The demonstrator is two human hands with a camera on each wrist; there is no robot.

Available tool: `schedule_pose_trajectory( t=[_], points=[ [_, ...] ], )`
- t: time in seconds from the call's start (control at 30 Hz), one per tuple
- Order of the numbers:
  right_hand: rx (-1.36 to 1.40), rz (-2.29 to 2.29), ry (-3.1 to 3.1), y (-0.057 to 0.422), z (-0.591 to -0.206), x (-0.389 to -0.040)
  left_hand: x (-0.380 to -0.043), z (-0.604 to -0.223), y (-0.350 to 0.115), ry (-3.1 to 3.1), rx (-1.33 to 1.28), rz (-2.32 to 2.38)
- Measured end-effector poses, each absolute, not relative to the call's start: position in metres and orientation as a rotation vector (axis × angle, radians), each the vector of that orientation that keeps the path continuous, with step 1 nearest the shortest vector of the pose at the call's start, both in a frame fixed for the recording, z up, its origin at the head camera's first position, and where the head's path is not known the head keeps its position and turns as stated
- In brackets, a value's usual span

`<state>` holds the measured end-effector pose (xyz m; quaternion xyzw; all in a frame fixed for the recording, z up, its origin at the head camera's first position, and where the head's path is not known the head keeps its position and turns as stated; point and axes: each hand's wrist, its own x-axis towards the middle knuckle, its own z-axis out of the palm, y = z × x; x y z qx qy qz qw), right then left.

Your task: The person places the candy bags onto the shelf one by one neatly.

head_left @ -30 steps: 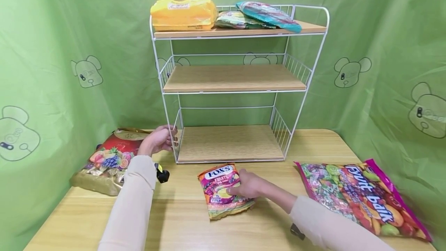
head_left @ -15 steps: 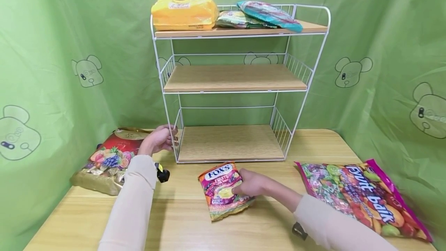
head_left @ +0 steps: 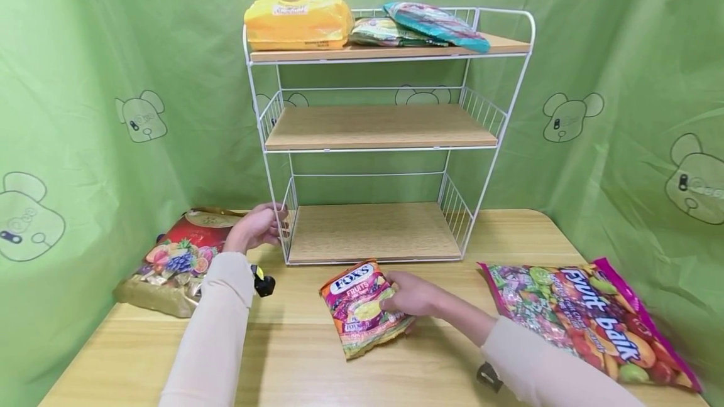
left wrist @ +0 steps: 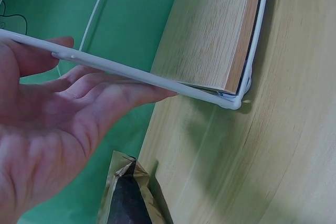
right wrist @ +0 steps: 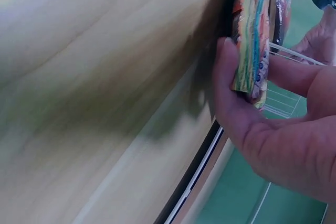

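My right hand (head_left: 415, 294) pinches the right edge of a Fox's fruit candy bag (head_left: 362, 306), its printed front facing up and tilted toward me. In the right wrist view the bag (right wrist: 252, 35) appears edge-on between thumb and fingers, close over the table. My left hand (head_left: 260, 226) is at the left side of the white wire rack (head_left: 270, 184). The left wrist view shows this hand (left wrist: 58, 124) with fairly straight fingers behind the rack's post (left wrist: 131, 75), palm toward the post. Whether it presses on the wire is hard to tell.
A red and gold candy bag (head_left: 181, 262) lies left of the rack. On the right lies a large Fruit balik candy bag (head_left: 588, 319). The top shelf carries a yellow pack (head_left: 300, 24), a green bag (head_left: 390, 32) and a teal bag (head_left: 435, 22). Green curtains surround the table (head_left: 294, 357).
The Fox's candy bag has tilted slightly, its top edge shifting a little toward the rack, together with my right hand. My left hand stays at the rack post.
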<state>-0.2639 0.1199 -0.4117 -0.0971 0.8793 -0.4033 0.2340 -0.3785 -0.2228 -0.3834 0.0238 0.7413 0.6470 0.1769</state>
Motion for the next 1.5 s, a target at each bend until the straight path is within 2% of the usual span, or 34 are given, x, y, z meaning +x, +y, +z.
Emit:
schedule_pose_trajectory(
  t=[0.37, 0.9, 1.17, 1.5],
  points=[
    [-0.259, -1.231, 2.498, 0.121, -0.404, -0.261, -0.379, -0.383, -0.221, 2.092, 0.062, 1.842],
    [-0.281, -1.397, 2.461, 0.140, -0.372, -0.263, -0.380, -0.384, -0.224, 2.096, 0.079, 1.838],
    [-0.313, -1.400, 2.491, 0.156, -0.337, -0.266, -0.380, -0.385, -0.224, 2.099, 0.066, 1.843],
    [-0.318, -1.321, 2.550, 0.183, -0.274, -0.267, -0.379, -0.384, -0.223, 2.112, 0.088, 1.826]
  ],
)
